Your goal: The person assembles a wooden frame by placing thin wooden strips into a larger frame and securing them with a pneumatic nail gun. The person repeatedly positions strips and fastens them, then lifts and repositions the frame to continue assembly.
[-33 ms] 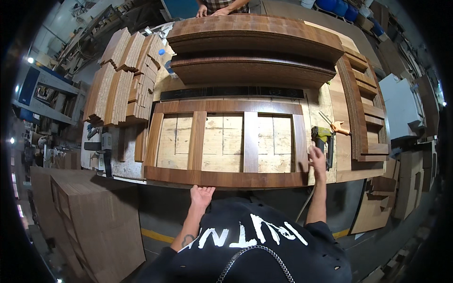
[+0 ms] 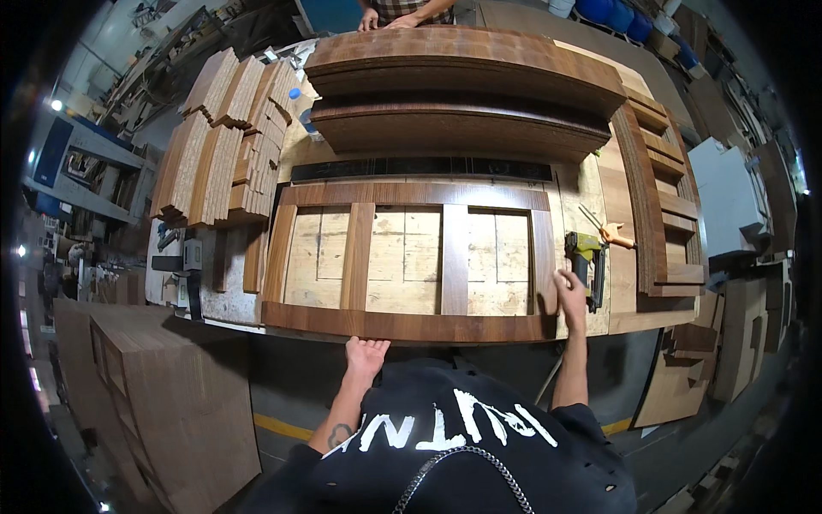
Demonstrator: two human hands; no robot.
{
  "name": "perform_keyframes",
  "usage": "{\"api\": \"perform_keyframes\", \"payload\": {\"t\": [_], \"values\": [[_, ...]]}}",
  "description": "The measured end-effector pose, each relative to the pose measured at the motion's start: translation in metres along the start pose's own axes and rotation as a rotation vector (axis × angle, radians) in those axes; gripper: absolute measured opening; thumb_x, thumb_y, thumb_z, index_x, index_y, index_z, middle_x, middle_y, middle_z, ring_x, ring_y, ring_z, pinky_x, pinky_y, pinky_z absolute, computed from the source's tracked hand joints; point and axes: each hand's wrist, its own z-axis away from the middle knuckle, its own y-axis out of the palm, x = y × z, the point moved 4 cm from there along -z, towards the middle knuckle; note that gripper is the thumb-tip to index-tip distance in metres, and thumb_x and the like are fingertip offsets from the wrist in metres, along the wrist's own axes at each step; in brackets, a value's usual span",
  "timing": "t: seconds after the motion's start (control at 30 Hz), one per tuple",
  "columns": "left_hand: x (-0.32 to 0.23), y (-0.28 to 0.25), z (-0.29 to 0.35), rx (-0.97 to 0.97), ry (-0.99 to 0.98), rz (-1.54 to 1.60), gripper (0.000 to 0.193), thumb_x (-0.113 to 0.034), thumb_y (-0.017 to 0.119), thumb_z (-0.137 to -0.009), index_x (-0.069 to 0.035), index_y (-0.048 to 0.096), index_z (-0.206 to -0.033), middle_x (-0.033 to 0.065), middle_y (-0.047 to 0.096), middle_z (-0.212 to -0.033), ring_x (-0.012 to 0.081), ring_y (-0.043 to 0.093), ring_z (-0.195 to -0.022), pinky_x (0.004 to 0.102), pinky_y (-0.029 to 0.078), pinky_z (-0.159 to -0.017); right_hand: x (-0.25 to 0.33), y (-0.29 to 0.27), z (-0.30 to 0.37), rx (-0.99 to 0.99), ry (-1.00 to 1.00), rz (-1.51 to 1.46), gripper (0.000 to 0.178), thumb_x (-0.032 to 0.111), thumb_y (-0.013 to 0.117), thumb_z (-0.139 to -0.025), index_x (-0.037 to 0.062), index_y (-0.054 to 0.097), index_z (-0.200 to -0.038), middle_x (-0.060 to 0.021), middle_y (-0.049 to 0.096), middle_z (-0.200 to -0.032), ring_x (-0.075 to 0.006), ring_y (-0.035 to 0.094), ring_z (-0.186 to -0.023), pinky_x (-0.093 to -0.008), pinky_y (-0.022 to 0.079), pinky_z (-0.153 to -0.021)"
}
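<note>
A brown wooden frame (image 2: 411, 325) with two inner crossbars lies flat on the workbench. My left hand (image 2: 366, 355) rests at the middle of its near rail, palm up, fingers stretched against the rail's front edge and gripping nothing. My right hand (image 2: 571, 300) hovers beside the frame's near right corner, its fingers loosely apart with nothing seen in them. Just beyond that hand stands a green and black nail gun (image 2: 586, 257), apart from the fingers. Orange-handled pliers (image 2: 616, 235) lie behind the nail gun.
Stacked dark boards (image 2: 462, 77) fill the bench's far side, where another person's hands (image 2: 402, 20) rest. Cut wooden strips (image 2: 214, 163) are piled at left. Assembled frames (image 2: 659, 197) are stacked at right. A black strip (image 2: 419, 168) lies behind my frame.
My right hand has shifted slightly left, away from the nail gun and toward the frame's right side. My left hand stays put.
</note>
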Motion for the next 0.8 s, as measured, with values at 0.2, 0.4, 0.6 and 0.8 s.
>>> {"api": "perform_keyframes", "payload": {"t": [0.2,0.4,0.6,0.8], "values": [[0.012,0.005,-0.031,0.114,-0.072,-0.172,0.058,-0.037,0.029,-0.111,0.010,0.035,-0.144,0.0351,0.040,-0.150,0.0515,0.044,-0.139,0.0592,0.045,-0.114,0.026,0.030,0.005,-0.186,-0.187,0.519,0.074,0.036,0.084,-0.081,-0.0044,0.058,-0.137,-0.0259,0.069,-0.124,-0.0367,0.067,-0.115,-0.0434,0.053,-0.100],[-0.011,-0.006,-0.032,0.002,-0.078,-0.721,0.063,-0.041,0.038,-0.109,0.019,0.051,-0.124,0.0403,0.060,-0.125,0.0508,0.067,-0.110,0.0537,0.061,-0.092,0.032,0.022,-0.010,-0.172,-0.055,0.467,0.072,0.027,0.084,-0.078,-0.0026,0.057,-0.138,-0.0290,0.066,-0.127,-0.0422,0.063,-0.120,-0.0471,0.050,-0.102],[-0.055,-0.025,-0.048,0.001,0.078,-0.525,0.054,-0.039,0.057,-0.104,0.012,0.044,-0.115,0.0369,0.059,-0.119,0.0479,0.068,-0.108,0.0558,0.062,-0.090,0.038,0.033,-0.009,-0.185,-0.148,0.591,0.077,0.029,0.086,-0.075,0.0000,0.056,-0.139,-0.0254,0.063,-0.131,-0.0419,0.059,-0.122,-0.0473,0.048,-0.105],[-0.059,-0.026,-0.048,0.037,0.101,-0.477,0.050,-0.037,0.060,-0.102,0.009,0.044,-0.109,0.0368,0.057,-0.118,0.0470,0.065,-0.112,0.0579,0.061,-0.092,0.030,0.040,-0.010,-0.223,-0.198,0.647,0.074,0.035,0.085,-0.075,0.0031,0.058,-0.136,-0.0213,0.062,-0.120,-0.0390,0.059,-0.117,-0.0474,0.049,-0.100]]}}
